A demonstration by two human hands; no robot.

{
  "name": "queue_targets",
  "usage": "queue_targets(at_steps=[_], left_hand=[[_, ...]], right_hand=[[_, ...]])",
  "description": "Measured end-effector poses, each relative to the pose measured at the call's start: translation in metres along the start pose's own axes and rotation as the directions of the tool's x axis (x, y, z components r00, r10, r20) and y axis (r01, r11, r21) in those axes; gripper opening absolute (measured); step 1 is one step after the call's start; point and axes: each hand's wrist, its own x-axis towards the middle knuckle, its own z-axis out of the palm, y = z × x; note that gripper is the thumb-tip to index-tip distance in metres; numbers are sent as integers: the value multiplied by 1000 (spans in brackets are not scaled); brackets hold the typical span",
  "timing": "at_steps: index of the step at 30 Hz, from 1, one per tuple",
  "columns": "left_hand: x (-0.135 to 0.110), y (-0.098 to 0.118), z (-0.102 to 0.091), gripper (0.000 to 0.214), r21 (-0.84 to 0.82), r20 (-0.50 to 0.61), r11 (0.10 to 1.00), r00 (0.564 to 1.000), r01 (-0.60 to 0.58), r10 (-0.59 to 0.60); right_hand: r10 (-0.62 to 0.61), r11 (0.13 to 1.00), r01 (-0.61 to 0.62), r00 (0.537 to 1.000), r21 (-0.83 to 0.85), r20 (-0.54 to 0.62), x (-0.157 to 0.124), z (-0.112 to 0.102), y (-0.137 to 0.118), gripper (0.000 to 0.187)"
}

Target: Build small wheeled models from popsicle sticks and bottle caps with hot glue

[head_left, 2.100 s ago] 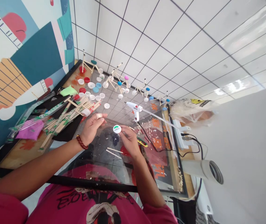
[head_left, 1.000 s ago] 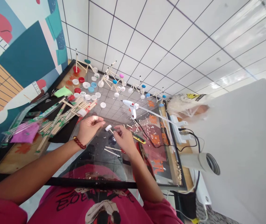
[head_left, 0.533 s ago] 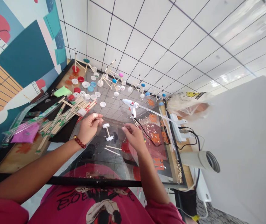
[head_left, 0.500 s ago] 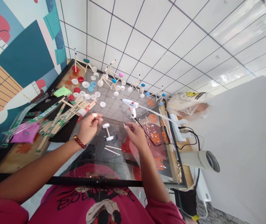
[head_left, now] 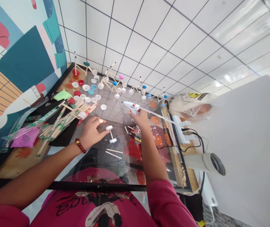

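Note:
A small axle piece (head_left: 111, 134), two white bottle caps joined by a short wooden stick, stands on the glass tabletop. Beside it my left hand (head_left: 93, 130) is open, thumb and forefinger apart, with the thumb tip close to the stick; whether they touch I cannot tell. My right hand (head_left: 139, 119) has its fingers around the handle of a white hot glue gun (head_left: 130, 106), whose nozzle points left; some fingers are hidden. A clear glue stick (head_left: 157, 115) extends from the gun's back. Two thin wooden sticks (head_left: 114, 153) lie nearer my body.
Loose bottle caps (head_left: 90, 91) and several stick-and-cap models (head_left: 116, 84) stand along the tiled wall. Bundled chopsticks (head_left: 66, 121) lie at left. A craft knife (head_left: 135, 136) and wood scraps lie by my right forearm. A black cord runs to a power strip (head_left: 182, 130).
My right hand has moved up and away from the cut scraps onto the glue gun's handle, uncovering the craft knife. My left hand has opened and moved toward the axle piece.

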Motion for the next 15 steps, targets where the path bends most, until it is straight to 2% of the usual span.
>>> queue_targets(at_steps=[3,8,11,13,15], left_hand=[[1,-3,2,26,36,46,999,999,-30,28],[3,-8,3,13,38,74,997,995,-65,62],[4,-8,2,12,37,77,998,996,-54,51],[5,-8,1,14,34,69,999,997,-36,34],[5,-9,1,14,21,58,1000,998,-12,11]], right_hand=[[22,998,-26,996,50,90,9,8,-5,34],[8,989,-20,997,148,78,14,13,-11,34],[-34,976,23,998,215,50,-3,0,-17,35],[-102,957,82,993,280,57,-25,-13,-22,36],[-124,929,84,988,359,87,-51,-23,-25,38]])
